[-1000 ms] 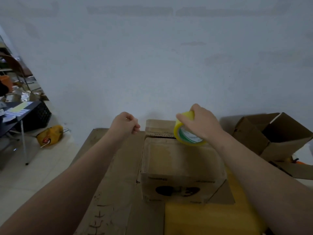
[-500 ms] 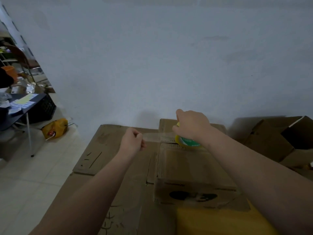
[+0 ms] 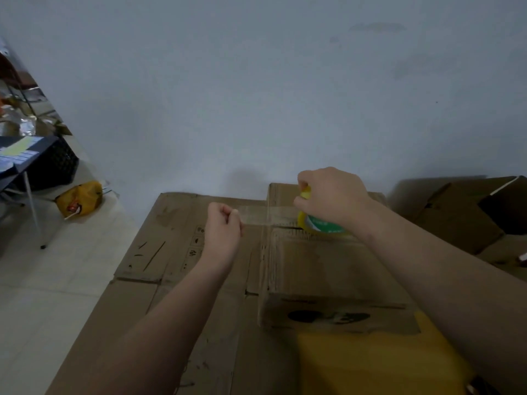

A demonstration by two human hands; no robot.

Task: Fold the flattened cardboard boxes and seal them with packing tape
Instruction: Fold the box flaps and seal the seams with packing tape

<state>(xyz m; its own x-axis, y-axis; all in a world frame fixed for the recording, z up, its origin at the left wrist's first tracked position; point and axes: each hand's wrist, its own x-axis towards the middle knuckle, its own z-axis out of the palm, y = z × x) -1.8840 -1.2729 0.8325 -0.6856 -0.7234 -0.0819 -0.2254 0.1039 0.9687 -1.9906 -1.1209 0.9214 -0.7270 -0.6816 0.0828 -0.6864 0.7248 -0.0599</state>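
A folded cardboard box (image 3: 322, 269) stands on flattened cardboard sheets (image 3: 159, 252) in front of me. My right hand (image 3: 333, 195) grips a yellow roll of packing tape (image 3: 316, 222) over the box's far top edge. A clear strip of tape (image 3: 265, 215) stretches left from the roll to my left hand (image 3: 224, 226), which pinches its free end above the flat sheets, left of the box.
An open cardboard box (image 3: 467, 215) lies at the right by the wall. A yellow surface (image 3: 370, 363) shows below the box. On the tiled floor at left sit a yellow bag (image 3: 79, 199) and a dark table (image 3: 25, 155) with papers.
My left hand has drawn away from the roll to the left, pulling out a longer strip of tape. My right hand has lowered the roll to the box's far edge.
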